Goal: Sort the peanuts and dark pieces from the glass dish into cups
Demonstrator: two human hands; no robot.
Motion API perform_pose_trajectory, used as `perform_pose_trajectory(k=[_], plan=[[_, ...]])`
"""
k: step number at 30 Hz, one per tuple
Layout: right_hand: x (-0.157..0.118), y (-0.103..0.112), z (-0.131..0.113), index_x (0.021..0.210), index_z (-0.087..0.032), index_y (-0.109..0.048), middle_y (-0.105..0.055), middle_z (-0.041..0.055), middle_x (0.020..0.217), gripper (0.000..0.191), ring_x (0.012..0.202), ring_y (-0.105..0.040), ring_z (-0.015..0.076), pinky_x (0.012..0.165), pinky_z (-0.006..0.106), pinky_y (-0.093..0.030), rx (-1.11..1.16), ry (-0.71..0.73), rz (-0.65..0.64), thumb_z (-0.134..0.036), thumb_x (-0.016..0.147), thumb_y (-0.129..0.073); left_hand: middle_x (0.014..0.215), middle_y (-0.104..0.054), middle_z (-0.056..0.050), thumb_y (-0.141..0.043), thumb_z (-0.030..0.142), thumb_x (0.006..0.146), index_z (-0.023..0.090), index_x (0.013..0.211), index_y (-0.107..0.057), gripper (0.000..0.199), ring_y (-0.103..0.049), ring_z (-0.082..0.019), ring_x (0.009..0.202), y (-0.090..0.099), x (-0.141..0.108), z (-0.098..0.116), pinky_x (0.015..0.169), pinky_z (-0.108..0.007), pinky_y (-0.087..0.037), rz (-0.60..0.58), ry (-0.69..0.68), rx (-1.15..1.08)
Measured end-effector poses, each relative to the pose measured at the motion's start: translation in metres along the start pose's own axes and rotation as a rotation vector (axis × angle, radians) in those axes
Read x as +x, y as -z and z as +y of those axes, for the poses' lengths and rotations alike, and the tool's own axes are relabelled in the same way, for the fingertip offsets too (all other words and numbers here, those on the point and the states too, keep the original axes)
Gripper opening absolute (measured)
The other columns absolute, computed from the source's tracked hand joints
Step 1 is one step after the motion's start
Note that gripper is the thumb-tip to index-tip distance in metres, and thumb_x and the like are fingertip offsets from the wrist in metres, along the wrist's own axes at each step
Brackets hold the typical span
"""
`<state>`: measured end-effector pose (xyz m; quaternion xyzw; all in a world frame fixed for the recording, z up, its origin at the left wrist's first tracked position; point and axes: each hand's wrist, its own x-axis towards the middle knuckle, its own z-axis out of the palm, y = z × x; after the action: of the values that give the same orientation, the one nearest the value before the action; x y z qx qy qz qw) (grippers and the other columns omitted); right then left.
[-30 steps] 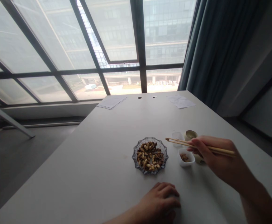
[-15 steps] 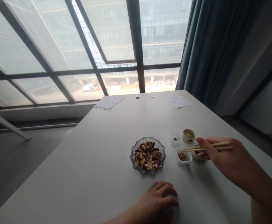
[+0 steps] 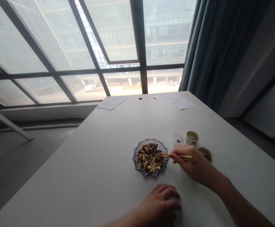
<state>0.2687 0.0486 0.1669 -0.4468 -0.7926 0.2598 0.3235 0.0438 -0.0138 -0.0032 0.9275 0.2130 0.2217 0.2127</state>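
Note:
My right hand (image 3: 191, 162) grips a pair of wooden chopsticks (image 3: 186, 156), their tips reaching into the right side of a scalloped glass bowl (image 3: 135, 164). In this bowl lie peanuts in their shells (image 3: 149, 158) mixed with dark, elongated seeds. Whether the tips pinch anything is too small to tell. My left hand (image 3: 161, 201) rests on the table below the bowl, loosely bent, fingers slightly apart and holding nothing. Behind my right hand is a clear plastic tub (image 3: 178, 137) with a dark bit inside. The other tub is hidden by this hand.
Two small beige ceramic bowls stand on the right: a rear bowl (image 3: 191, 138) and a nearer bowl (image 3: 205, 154), partly covered by my right hand. Papers lie at the far left (image 3: 112, 103) and far right (image 3: 183, 103) of the white table (image 3: 92, 157). Windows and a dark curtain (image 3: 213, 53) are beyond.
My right hand has moved left with the chopsticks, from the nearer plastic tub to the glass bowl, and now covers that tub. My left hand has stayed in place.

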Motion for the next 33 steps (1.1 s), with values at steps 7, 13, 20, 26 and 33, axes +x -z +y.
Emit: perform_pose_trajectory(k=[7,13,20,26,33], plan=[[0.003,-0.006,0.015,0.083,-0.020,-0.078,-0.078,0.0063,0.082,0.040,0.076,-0.070,0.0218,0.075,0.034,-0.048,0.015,-0.011,-0.065,-0.040,0.114,-0.062,0.142,-0.075,-0.002,-0.086,0.024,0.097,0.027,0.125,-0.070,0.032,-0.066,-0.025,0.140,-0.001,0.000,0.000,0.124,-0.036,-0.050,-0.019,0.016,0.007],[0.004,-0.010,0.019,0.087,-0.021,-0.080,-0.080,0.0062,0.084,0.040,0.079,-0.072,0.0222,0.077,0.034,-0.049,0.016,0.016,-0.050,-0.043,0.115,-0.064,0.142,-0.076,-0.004,-0.082,0.027,0.103,0.028,0.125,-0.071,0.025,-0.067,-0.028,0.141,-0.002,0.000,0.002,0.123,-0.040,-0.051,-0.028,0.027,0.001],[0.006,-0.014,0.022,0.086,-0.020,-0.080,-0.079,0.0076,0.085,0.052,0.079,-0.070,0.0219,0.075,0.034,-0.048,-0.001,0.032,-0.052,-0.055,0.117,-0.057,0.142,-0.075,-0.003,-0.083,0.026,0.101,0.028,0.125,-0.071,0.026,-0.066,-0.028,0.141,-0.006,-0.001,-0.001,0.123,-0.039,-0.051,-0.006,0.019,-0.007],[0.005,-0.016,0.022,0.078,-0.019,-0.077,-0.078,0.0073,0.078,0.065,0.074,-0.069,0.0210,0.074,0.034,-0.047,0.028,0.017,-0.018,-0.061,0.118,-0.049,0.141,-0.075,-0.004,-0.081,0.026,0.103,0.028,0.125,-0.071,0.024,-0.067,-0.028,0.141,-0.006,-0.001,-0.001,0.123,-0.040,-0.052,-0.037,0.021,0.019],[0.005,-0.014,0.017,0.074,-0.019,-0.076,-0.077,0.0065,0.074,0.061,0.072,-0.069,0.0203,0.071,0.034,-0.048,0.020,0.015,-0.006,-0.055,0.118,-0.053,0.142,-0.075,-0.005,-0.084,0.026,0.101,0.028,0.126,-0.071,0.029,-0.066,-0.028,0.141,-0.004,-0.001,-0.001,0.123,-0.040,-0.052,-0.063,0.036,0.016]])
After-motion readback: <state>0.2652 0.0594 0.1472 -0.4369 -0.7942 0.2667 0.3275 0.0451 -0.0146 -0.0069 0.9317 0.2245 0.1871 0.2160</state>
